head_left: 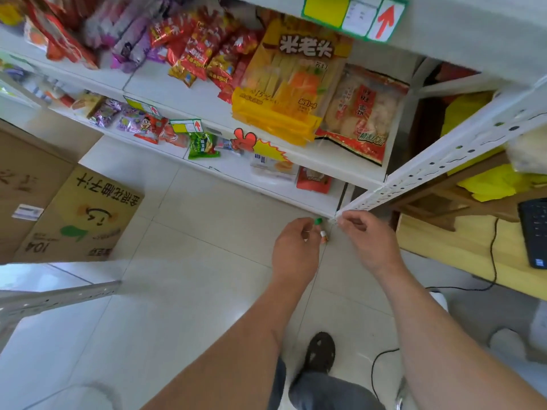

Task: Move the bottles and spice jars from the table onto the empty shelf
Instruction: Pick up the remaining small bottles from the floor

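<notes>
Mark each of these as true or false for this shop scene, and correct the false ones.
1. The left hand holds a small green-capped bottle. True.
2. The right hand grips a large yellow snack bag. False: the yellow bag lies on the shelf; the right hand pinches at the shelf post's corner.
3. A cardboard box sits on the floor to the left. True.
4. The shelves ahead are bare. False: snack packets fill them.

A single head-worn view looks steeply down, close over shelves point(207, 93) and floor point(183, 291).
</notes>
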